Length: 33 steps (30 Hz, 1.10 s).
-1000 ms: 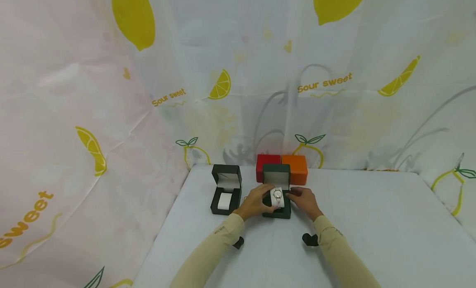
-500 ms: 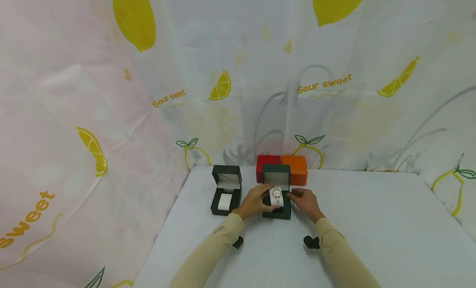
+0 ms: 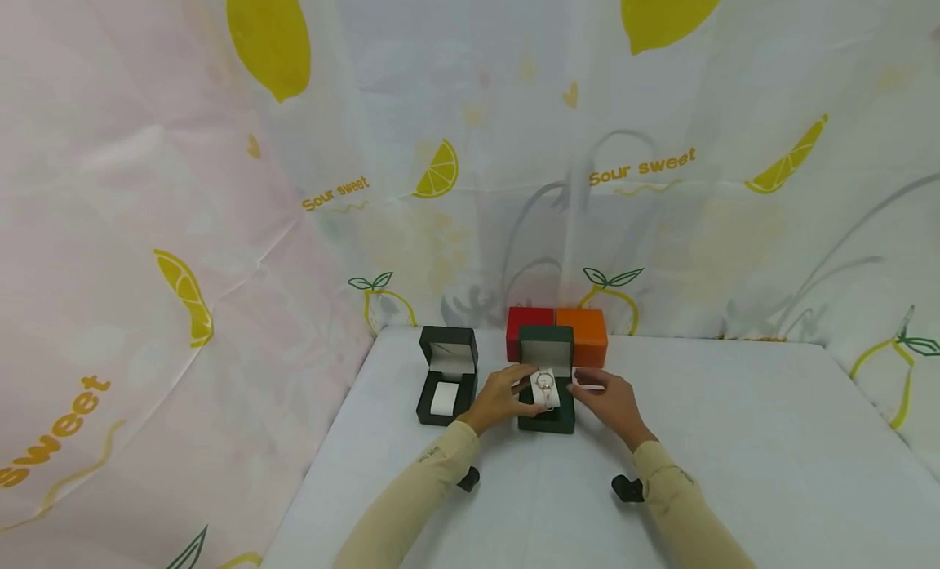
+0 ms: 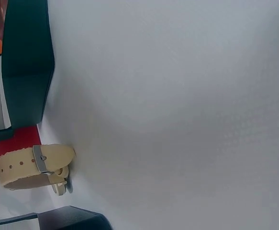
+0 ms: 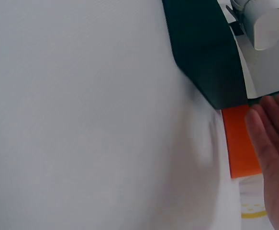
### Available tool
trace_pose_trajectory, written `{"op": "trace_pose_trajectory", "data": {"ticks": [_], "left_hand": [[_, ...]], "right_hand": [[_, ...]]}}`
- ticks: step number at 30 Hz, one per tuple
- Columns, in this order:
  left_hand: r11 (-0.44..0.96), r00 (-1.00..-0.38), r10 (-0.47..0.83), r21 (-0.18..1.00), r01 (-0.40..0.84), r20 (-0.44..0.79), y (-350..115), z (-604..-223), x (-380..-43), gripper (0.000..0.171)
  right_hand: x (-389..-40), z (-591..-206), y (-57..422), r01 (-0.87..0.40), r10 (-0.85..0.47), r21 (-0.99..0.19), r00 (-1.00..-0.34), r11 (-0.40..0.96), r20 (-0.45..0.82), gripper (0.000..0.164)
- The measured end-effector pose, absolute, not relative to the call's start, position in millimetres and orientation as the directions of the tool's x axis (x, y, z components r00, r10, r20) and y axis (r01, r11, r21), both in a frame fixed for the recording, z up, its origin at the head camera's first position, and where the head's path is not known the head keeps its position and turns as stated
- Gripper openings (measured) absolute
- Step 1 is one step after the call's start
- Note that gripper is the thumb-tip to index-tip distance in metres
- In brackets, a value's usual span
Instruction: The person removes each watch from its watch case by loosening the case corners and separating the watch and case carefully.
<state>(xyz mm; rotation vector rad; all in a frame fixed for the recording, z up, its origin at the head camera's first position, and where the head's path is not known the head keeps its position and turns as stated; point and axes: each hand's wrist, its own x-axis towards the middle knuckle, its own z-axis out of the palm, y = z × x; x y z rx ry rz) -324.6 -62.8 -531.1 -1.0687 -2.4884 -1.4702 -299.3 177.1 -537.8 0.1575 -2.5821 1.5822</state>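
A wristwatch (image 3: 545, 381) with a round pale face and slim band is wrapped round a white cushion (image 3: 554, 399). My left hand (image 3: 499, 399) holds the cushion by its left side, fingers at its far end and thumb at its near end. They are over the base of a lidded dark green watch box (image 3: 547, 425), whose lid stands up. At the box's right side is my right hand (image 3: 608, 399), its fingers extended and apart from the cushion in the right wrist view. A beige watch strap (image 4: 22, 160), buckled into a loop, lies beside the green box, mostly hidden in the head view.
To the left, a black watch box (image 3: 450, 335) stands with its lid up and a bare white cushion (image 3: 444, 398) inside. Behind the green box sit a red box (image 3: 518, 328) and an orange box (image 3: 589, 344). A lemon-print cloth (image 3: 470, 226) hangs behind the white table (image 3: 705, 414).
The cushion with the watch has shifted slightly left and tilted in my left hand. My right hand has drawn a little to the right, away from the cushion.
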Motion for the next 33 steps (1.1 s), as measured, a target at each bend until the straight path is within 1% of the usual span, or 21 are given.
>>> {"op": "trace_pose_trajectory", "data": {"ticks": [6, 10, 16, 21, 27, 33], "left_hand": [[0.300, -0.776, 0.527, 0.779, 0.551, 0.346, -63, -531, -325, 0.069], [0.284, -0.779, 0.536, 0.800, 0.529, 0.325, -62, -530, -326, 0.069], [0.211, -0.766, 0.565, 0.844, 0.493, 0.306, -61, -530, -326, 0.068], [0.206, -0.783, 0.567, 0.876, 0.436, 0.256, -61, -530, -326, 0.068], [0.236, -0.800, 0.568, 0.894, 0.381, 0.191, -60, -525, -322, 0.069], [0.259, -0.809, 0.562, 0.892, 0.370, 0.172, -61, -525, -323, 0.069]], "right_hand": [[-294, -538, 175, -0.205, -0.159, -0.900, -0.975, 0.384, 0.154, 0.065], [-293, -537, 175, -0.263, -0.219, -0.891, -0.957, 0.369, 0.192, 0.068], [-293, -533, 174, -0.319, -0.280, -0.867, -0.934, 0.382, 0.220, 0.075], [-294, -532, 171, -0.338, -0.314, -0.845, -0.925, 0.415, 0.215, 0.082], [-294, -532, 169, -0.389, -0.350, -0.824, -0.903, 0.412, 0.251, 0.084], [-294, -529, 165, -0.417, -0.388, -0.819, -0.884, 0.395, 0.263, 0.084]]}}
